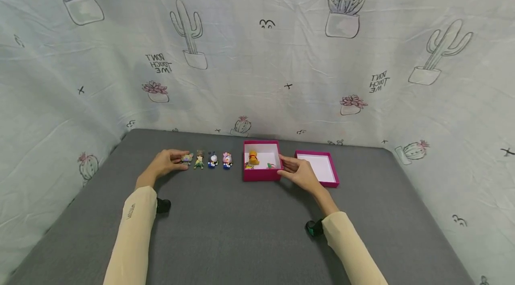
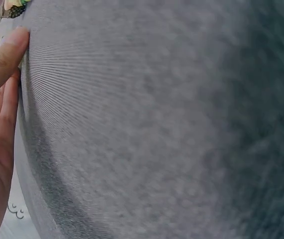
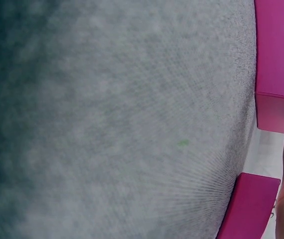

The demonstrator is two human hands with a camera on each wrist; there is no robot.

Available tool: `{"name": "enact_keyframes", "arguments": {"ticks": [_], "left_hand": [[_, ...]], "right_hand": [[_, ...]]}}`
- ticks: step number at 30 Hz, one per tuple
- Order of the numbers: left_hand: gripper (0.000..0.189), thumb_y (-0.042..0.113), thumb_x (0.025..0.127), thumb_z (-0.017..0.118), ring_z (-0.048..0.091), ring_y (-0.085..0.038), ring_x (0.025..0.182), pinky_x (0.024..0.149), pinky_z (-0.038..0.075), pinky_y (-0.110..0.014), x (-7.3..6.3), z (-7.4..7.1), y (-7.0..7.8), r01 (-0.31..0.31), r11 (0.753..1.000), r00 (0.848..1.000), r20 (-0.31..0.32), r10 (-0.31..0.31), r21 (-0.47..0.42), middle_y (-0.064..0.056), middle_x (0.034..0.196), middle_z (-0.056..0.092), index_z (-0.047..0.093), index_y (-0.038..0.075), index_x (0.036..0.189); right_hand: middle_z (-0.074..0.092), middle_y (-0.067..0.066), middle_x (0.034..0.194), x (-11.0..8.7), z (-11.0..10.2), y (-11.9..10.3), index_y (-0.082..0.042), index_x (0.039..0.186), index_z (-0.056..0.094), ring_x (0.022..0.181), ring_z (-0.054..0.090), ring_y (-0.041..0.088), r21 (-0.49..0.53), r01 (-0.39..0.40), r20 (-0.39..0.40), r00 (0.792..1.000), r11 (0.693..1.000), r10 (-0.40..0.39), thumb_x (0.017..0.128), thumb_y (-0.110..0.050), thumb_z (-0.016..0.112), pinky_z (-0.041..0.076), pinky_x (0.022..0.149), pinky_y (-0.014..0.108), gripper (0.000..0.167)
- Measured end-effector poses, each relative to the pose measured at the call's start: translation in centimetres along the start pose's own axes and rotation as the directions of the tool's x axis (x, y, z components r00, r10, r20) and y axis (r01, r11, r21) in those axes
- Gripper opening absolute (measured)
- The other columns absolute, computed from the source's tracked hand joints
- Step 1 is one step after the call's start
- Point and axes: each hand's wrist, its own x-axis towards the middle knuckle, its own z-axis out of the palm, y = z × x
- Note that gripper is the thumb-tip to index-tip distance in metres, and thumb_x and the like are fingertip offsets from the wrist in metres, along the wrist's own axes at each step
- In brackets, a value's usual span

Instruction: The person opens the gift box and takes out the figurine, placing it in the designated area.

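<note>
At the left end of a row of small figurines, my left hand [image 1: 164, 162] pinches a grey-and-yellow figurine [image 1: 187, 158] between thumb and fingers. To its right stand a green-clad figurine [image 1: 199, 160], a blue-and-white duck figurine [image 1: 213, 160] and a pink-and-blue figurine [image 1: 227, 160]. The left wrist view shows the thumb [image 2: 13, 45] low over the cloth, the pinched figurine mostly hidden. My right hand [image 1: 299, 174] rests its extended fingers against the right wall of an uncovered magenta box [image 1: 261, 175]. Inside the box are a yellow bear figurine [image 1: 253, 157] and other small figurines.
A magenta lid [image 1: 320, 166] lies with its white inside up, right of the box and partly behind my right hand. Grey cloth [image 1: 233, 231] covers the table. A white curtain with cactus prints [image 1: 249, 52] hangs around its back and sides.
</note>
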Motion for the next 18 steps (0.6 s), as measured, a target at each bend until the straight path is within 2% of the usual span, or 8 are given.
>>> {"name": "enact_keyframes", "arguments": {"ticks": [7, 9, 15, 18], "left_hand": [[0.061, 0.012, 0.080, 0.078, 0.047, -0.042, 0.125, 0.101, 0.041, -0.051, 0.14, 0.02, 0.23, 0.071, 0.997, 0.997, 0.019, -0.071, -0.018, -0.029, 0.138, 0.045, 0.054, -0.002, 0.134], [0.062, 0.011, 0.080, 0.078, 0.047, -0.042, 0.124, 0.101, 0.040, -0.053, 0.15, 0.05, 0.24, 0.075, 0.997, 0.997, 0.023, -0.075, -0.027, -0.029, 0.138, 0.046, 0.052, -0.003, 0.135], [0.065, 0.011, 0.078, 0.080, 0.053, -0.036, 0.111, 0.094, 0.044, -0.052, 0.27, -0.02, 0.31, 0.078, 0.997, 0.997, 0.013, -0.077, -0.025, -0.027, 0.127, 0.055, 0.051, -0.004, 0.135], [0.068, 0.013, 0.077, 0.081, 0.052, -0.038, 0.112, 0.095, 0.043, -0.054, 0.27, -0.16, 0.37, 0.083, 0.996, 0.997, 0.009, -0.082, -0.021, -0.027, 0.127, 0.054, 0.051, -0.005, 0.135]], "right_hand": [[0.054, 0.032, 0.125, 0.03, 0.06, -0.19, 0.018, 0.125, 0.053, 0.111, 0.057, 0.045, -0.009, -0.008, -0.001, 1.000, 1.000, 0.008, 0.081, 0.004, 0.073, 0.050, 0.087, 0.039, 0.050], [0.054, 0.032, 0.125, 0.08, 0.04, -0.20, 0.018, 0.125, 0.053, 0.111, 0.057, 0.045, -0.010, -0.009, 0.000, 1.000, 1.000, 0.009, 0.081, 0.005, 0.073, 0.050, 0.087, 0.038, 0.050], [0.054, 0.032, 0.125, 0.22, -0.14, -0.13, 0.018, 0.126, 0.052, 0.110, 0.057, 0.045, -0.009, -0.005, 0.002, 1.000, 1.000, 0.005, 0.081, 0.005, 0.073, 0.049, 0.088, 0.045, 0.051], [0.054, 0.032, 0.125, 0.31, -0.27, -0.15, 0.017, 0.126, 0.052, 0.110, 0.057, 0.045, -0.006, -0.009, 0.005, 1.000, 1.000, 0.009, 0.081, 0.004, 0.073, 0.049, 0.088, 0.048, 0.051]]}}
